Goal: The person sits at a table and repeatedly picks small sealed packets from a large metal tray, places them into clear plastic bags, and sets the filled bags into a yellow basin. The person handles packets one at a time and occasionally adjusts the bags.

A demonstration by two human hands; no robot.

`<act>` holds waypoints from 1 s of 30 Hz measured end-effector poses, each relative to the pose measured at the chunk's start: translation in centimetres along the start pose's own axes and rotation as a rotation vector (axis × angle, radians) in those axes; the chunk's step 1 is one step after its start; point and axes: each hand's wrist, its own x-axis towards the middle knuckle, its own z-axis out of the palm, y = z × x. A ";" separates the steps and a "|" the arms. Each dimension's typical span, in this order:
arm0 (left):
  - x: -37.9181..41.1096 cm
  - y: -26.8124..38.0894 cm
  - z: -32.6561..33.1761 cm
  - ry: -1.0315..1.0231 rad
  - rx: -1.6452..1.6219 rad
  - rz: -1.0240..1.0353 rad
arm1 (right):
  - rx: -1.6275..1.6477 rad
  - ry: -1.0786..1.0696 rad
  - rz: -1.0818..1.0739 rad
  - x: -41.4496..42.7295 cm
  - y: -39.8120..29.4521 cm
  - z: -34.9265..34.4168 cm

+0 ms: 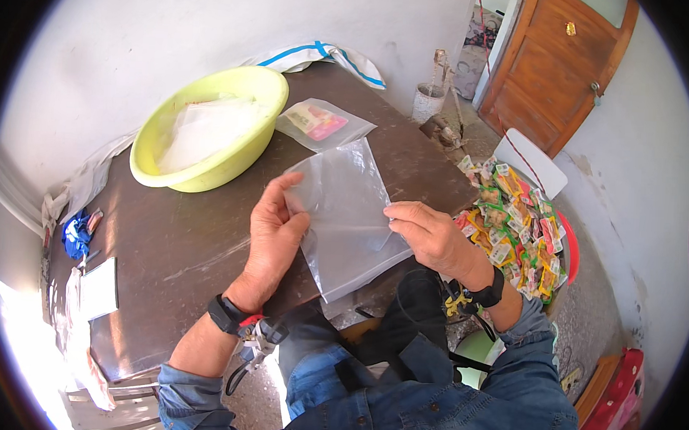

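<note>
A clear plastic bag (350, 215) is spread between my two hands, above the near edge of the dark table (205, 238). My left hand (280, 224) holds the bag's left side between thumb and fingers. At its right side, my right hand (424, 230) pinches the edge. Just beyond lies another clear bag (320, 121) with a pink and yellow printed piece in it. Further left on the table, a yellow-green plastic basin (208, 177) contains a stack of clear bags (210, 128).
To the right stands a round container heaped with small colourful food packets (511, 228), by a white board (531, 160). A notebook (100, 289) and a blue crumpled wrapper (76, 235) lie at the table's left. A wooden door (552, 68) is at the back right.
</note>
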 end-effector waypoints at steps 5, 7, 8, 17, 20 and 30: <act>0.3 -1.7 -0.4 0.053 0.440 0.205 | -0.042 0.083 0.154 -0.3 0.6 0.5; 0.1 -0.9 -0.2 0.097 0.560 0.199 | -0.010 0.142 0.250 -0.6 -0.2 0.3; 0.1 -0.5 0.0 0.117 0.620 0.195 | 0.052 0.144 0.296 -0.9 -0.7 0.1; 0.1 -0.1 -0.3 0.239 0.924 0.384 | 0.105 0.041 0.213 -1.1 -3.0 1.0; 0.2 1.2 0.2 0.198 1.062 0.671 | 0.144 0.042 0.246 -1.0 -2.6 1.2; -1.8 1.6 2.0 -0.463 0.633 0.243 | 0.174 0.045 0.337 -0.4 -2.7 1.5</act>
